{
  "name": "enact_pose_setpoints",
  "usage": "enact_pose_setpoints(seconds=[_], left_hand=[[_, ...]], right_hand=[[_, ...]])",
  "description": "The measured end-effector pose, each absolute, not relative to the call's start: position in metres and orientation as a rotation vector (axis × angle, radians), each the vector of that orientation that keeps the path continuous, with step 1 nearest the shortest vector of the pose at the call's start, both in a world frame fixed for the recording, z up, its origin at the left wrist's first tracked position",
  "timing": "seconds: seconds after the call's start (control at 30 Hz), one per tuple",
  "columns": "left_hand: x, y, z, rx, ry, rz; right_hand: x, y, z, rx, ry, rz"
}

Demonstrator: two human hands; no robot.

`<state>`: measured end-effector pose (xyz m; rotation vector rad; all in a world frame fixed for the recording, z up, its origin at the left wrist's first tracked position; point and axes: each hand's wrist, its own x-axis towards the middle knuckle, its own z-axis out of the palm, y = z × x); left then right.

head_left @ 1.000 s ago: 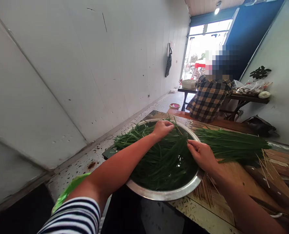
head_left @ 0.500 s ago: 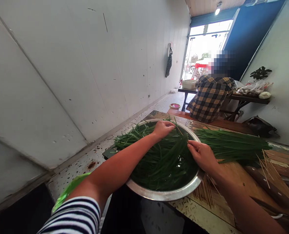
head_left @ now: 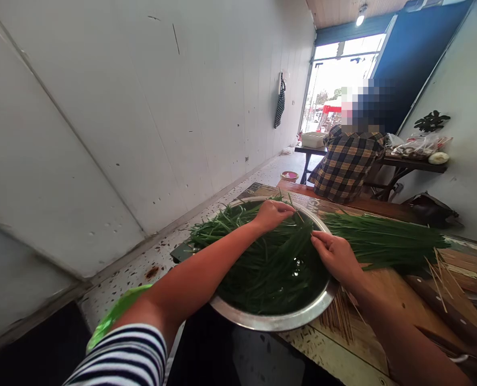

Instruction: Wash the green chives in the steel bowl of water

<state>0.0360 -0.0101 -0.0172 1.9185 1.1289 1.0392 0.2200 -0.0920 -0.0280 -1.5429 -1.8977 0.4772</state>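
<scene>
A wide metal basin (head_left: 274,323) holds long green garlic chives (head_left: 262,273), some lying in water. Over its far side, my left hand (head_left: 274,215) is closed in a pinch on a chive blade beside the upper tip of a thin bamboo skewer (head_left: 299,215). My right hand (head_left: 337,256), at the basin's right rim, pinches the skewer's lower part. Chives hang from the skewer between both hands, down toward the basin. The exact contact at the fingertips is partly hidden.
Right of the basin lies a pile of chives (head_left: 383,238) on a wooden board (head_left: 387,289). Loose skewers (head_left: 338,316) lie by the rim, more (head_left: 437,279) farther right near a knife handle (head_left: 439,295). A person in a plaid shirt (head_left: 349,161) sits ahead, back turned.
My left fingertips have shifted slightly right along the skewer, toward my right hand. My right hand keeps its pinch in nearly the same place.
</scene>
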Motion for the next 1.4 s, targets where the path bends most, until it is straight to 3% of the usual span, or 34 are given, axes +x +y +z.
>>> enact_pose_setpoints(seconds=[0.13,0.3,0.57,1.4], left_hand=[[0.031,-0.022,0.003,2.206,0.927,0.794],[0.022,-0.013,0.007,2.397,1.391,0.885],[0.036,-0.009,-0.019,2.682,1.522,0.435],[0.033,-0.003,-0.017,2.136,1.462,0.945]], right_hand=[[0.22,-0.091,-0.029,-1.531,-1.848,0.498],[0.22,-0.092,-0.03,-1.589,-1.848,0.476],[0.22,-0.092,-0.028,-1.578,-1.897,0.461],[0.218,-0.096,-0.025,-1.57,-1.945,0.497]])
